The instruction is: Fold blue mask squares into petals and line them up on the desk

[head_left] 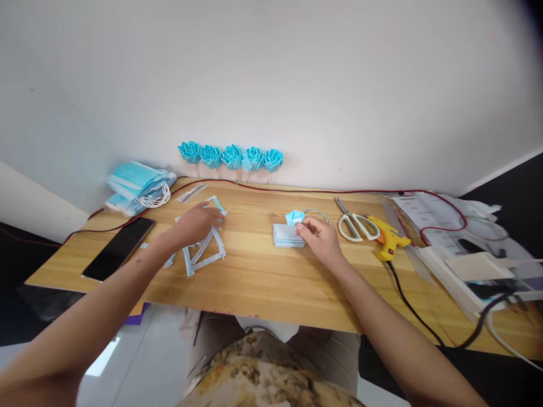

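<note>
My right hand (320,236) is closed, pinching a small folded light-blue piece (294,217) just above a little stack of light-blue cut sheets (287,236) in the middle of the wooden table (263,277). My left hand (195,222) reaches over a loose heap of cut mask border strips (203,251), its fingers curled on a blue strip end (218,206).
Several blue fabric roses (231,156) line the wall. A pile of face masks (138,186) and a black phone (119,247) lie at the left. Scissors (355,224), a yellow glue gun (388,239) with its cable, and papers and boxes (462,254) are at the right.
</note>
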Motion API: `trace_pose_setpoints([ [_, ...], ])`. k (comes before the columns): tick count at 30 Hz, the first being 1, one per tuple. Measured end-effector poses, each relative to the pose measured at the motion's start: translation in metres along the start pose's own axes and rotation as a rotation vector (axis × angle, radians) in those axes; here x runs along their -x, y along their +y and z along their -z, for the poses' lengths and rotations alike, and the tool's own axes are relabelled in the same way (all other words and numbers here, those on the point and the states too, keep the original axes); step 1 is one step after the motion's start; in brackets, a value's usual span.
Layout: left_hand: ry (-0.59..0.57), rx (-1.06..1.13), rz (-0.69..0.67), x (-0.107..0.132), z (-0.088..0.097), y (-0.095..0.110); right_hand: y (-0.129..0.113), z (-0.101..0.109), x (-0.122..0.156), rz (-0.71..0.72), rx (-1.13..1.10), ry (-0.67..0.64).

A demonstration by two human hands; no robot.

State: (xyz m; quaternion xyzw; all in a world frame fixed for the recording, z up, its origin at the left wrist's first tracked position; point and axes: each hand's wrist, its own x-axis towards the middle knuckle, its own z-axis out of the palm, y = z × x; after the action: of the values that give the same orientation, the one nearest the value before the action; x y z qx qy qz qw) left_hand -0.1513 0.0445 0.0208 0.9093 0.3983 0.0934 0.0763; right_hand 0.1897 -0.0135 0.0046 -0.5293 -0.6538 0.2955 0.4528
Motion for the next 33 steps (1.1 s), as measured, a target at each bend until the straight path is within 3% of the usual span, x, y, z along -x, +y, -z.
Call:
trace_pose_setpoints([
  [1, 0.022, 0.007, -0.001, 0.005, 0.009, 0.002, -0.001, 0.0, 0.0, -0.007, -0.011, -0.004],
  [3, 0.204, 0.085, 0.061, 0.007, 0.023, 0.014, -0.005, 0.0, 0.001, -0.018, -0.036, -0.02],
  [5, 0.346, 0.278, 0.099, -0.004, 0.028, 0.038, -0.008, 0.001, 0.002, -0.019, -0.056, -0.052],
  [6, 0.362, 0.389, 0.114, -0.012, 0.026, 0.052, -0.009, 0.001, 0.003, -0.013, -0.061, -0.072],
  [9, 0.267, 0.627, 0.136, -0.045, 0.012, 0.096, -0.012, 0.002, 0.004, 0.014, -0.056, -0.13],
  [12, 0.105, 0.813, 0.171, -0.072, -0.004, 0.121, -0.01, 0.004, 0.005, 0.027, -0.052, -0.159],
  [17, -0.014, 1.025, 0.201, -0.083, -0.018, 0.125, -0.005, 0.004, 0.004, 0.022, -0.046, -0.139],
  [26, 0.078, 1.179, 0.326, -0.08, -0.034, 0.128, -0.006, 0.008, 0.002, -0.013, -0.14, -0.15],
  [33, 0.011, 1.16, 0.33, -0.076, -0.033, 0.13, 0.0, 0.005, 0.002, -0.065, -0.19, -0.085],
])
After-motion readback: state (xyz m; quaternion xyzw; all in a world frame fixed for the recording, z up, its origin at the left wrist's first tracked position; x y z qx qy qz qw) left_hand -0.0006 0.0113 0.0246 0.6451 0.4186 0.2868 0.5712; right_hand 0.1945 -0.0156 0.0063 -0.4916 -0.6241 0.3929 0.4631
